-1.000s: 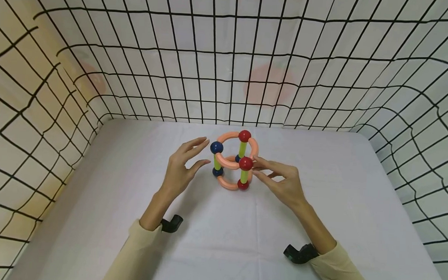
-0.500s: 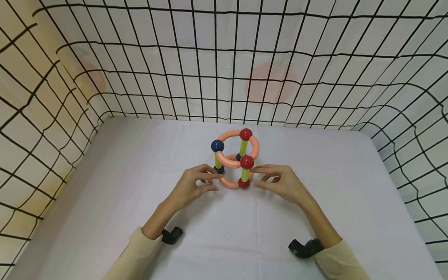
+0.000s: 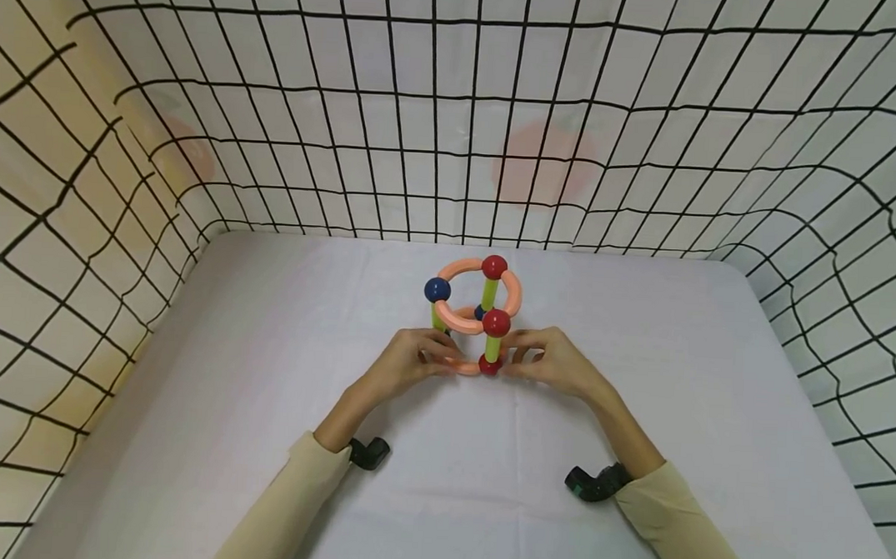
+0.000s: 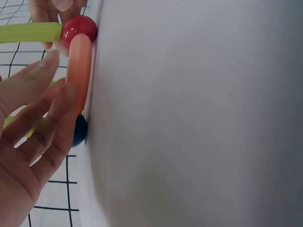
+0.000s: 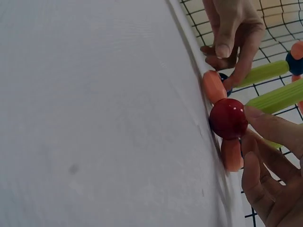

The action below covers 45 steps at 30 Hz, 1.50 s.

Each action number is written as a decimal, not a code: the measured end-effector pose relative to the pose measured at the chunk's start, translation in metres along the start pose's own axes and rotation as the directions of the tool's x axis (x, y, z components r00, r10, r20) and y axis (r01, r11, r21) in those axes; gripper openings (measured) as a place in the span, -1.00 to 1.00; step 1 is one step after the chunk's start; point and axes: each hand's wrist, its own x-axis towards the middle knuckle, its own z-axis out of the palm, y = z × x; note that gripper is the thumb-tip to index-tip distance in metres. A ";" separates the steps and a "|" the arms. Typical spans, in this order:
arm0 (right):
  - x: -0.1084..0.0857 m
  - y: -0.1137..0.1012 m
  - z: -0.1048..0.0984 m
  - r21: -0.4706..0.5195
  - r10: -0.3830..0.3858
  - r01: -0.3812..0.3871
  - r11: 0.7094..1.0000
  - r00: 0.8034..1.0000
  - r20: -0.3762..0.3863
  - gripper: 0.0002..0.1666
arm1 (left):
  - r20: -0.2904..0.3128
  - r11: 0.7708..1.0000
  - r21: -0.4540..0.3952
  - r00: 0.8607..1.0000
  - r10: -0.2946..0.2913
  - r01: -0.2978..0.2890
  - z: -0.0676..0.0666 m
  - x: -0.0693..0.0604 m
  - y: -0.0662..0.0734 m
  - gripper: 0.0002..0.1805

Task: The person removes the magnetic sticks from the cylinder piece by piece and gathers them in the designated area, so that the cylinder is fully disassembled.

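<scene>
Orange-and-green frame (image 3: pixel 457 321) stands on the bench (image 3: pixel 453 496). Left hand (image 3: pixel 407 359), loosely spread, touches a lower orange rod (image 4: pixel 80 64); right hand (image 3: pixel 553 363) is at the lower red ball (image 5: pixel 227 119), grip unconfirmed.

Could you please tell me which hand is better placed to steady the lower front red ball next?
Probably the right hand: it is right at the lower front red ball, while the left hand reaches along the orange curved piece, nearer the lower blue ball.
</scene>
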 end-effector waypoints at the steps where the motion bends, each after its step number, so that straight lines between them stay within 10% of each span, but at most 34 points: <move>1: 0.001 0.001 0.001 0.001 -0.005 0.005 1.000 1.000 0.005 -0.70 | 0.004 1.000 0.013 1.000 0.003 -0.003 0.000 0.001 0.000 -0.78; 14: 0.006 0.003 0.009 0.000 0.025 -0.025 1.000 1.000 0.004 -0.71 | -0.012 0.991 0.135 1.000 0.000 0.002 0.004 0.004 0.003 -0.84; 45: -0.001 -0.017 0.015 -0.048 -0.003 0.001 0.999 0.999 -0.048 -0.70 | -0.069 0.993 0.112 0.998 -0.011 0.019 -0.004 -0.004 -0.003 -0.86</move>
